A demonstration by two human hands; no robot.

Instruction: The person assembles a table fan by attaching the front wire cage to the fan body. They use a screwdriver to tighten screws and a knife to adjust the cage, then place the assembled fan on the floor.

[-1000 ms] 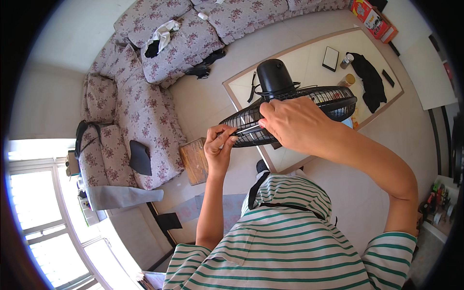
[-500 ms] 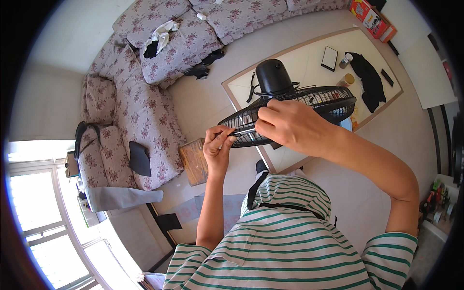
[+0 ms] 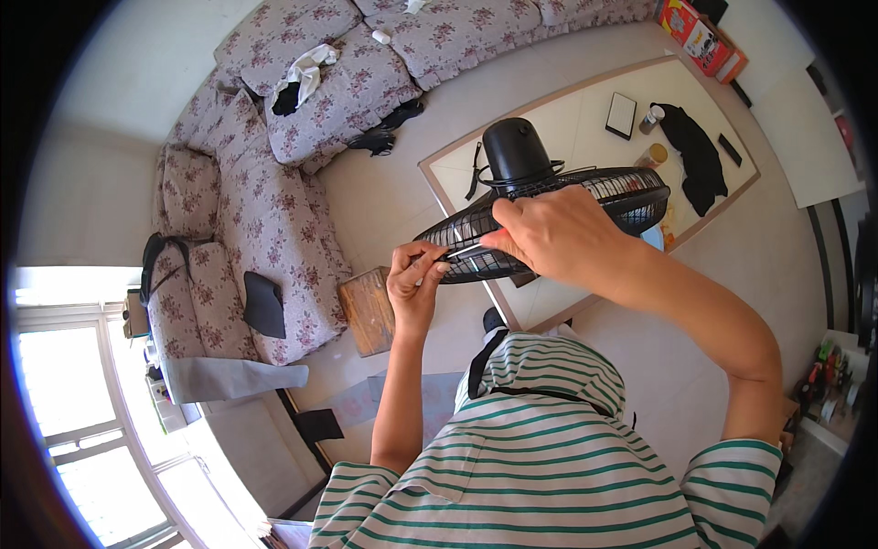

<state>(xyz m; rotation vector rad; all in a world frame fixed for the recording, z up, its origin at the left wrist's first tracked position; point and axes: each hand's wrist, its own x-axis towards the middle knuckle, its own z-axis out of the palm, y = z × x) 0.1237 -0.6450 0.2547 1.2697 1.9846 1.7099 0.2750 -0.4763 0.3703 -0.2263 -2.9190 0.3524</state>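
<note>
A black desk fan [image 3: 517,151] stands in front of me, its round motor housing facing away and its wire guard [image 3: 626,188] tilted toward me. At the guard's left rim, my left hand [image 3: 413,285] pinches the edge between thumb and fingers; any small part there is hidden. My right hand [image 3: 562,233] is closed on a slim screwdriver [image 3: 467,250], whose thin, pale shaft runs left along the rim to my left fingertips. Its handle is mostly hidden in my fingers.
Beyond the fan, a low table [image 3: 572,119] bears a framed white pad [image 3: 621,114], jars [image 3: 652,156] and a black cloth [image 3: 695,160]. A wooden stool [image 3: 366,311] stands left, near the flowered sofa [image 3: 274,210]. A red box [image 3: 700,41] is at the far right.
My right hand has turned slightly and shifted on the screwdriver, lowering its elbow a little. My left hand keeps its pinch at the rim. The fan appears slightly lower in view.
</note>
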